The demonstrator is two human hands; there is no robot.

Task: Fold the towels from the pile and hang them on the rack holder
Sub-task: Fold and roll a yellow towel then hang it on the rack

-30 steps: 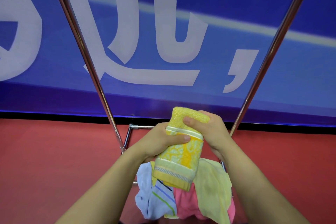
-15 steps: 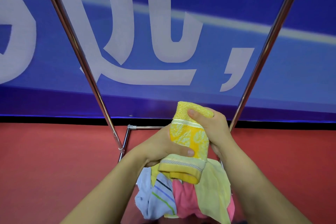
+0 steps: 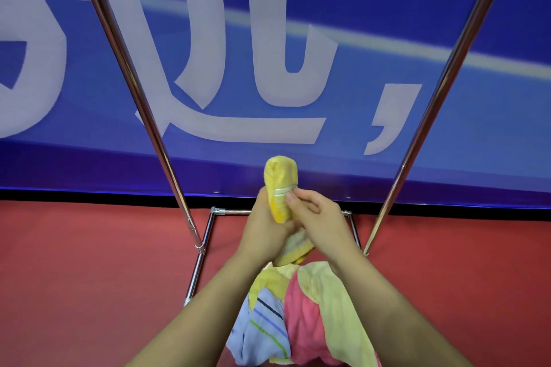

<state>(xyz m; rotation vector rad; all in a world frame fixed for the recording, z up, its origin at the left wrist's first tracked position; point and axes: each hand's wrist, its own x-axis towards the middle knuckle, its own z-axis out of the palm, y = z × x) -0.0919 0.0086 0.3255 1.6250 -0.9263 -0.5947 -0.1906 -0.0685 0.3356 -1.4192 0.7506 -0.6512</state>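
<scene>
Left hand (image 3: 268, 232): wrapped around the yellow towel (image 3: 281, 185), folded, upright
Right hand (image 3: 316, 217): fingertips pinching the towel's striped band
Towel position: above the pile (image 3: 298, 313), between the rack (image 3: 140, 98) poles

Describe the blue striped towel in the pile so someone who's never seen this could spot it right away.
Start at the metal rack standing before the blue banner; the towel pile lies at its foot, below the hands. The blue striped towel is at the pile's left edge, beside the pink towel. It alone is light blue, crossed by dark, blue and green stripes.
</scene>
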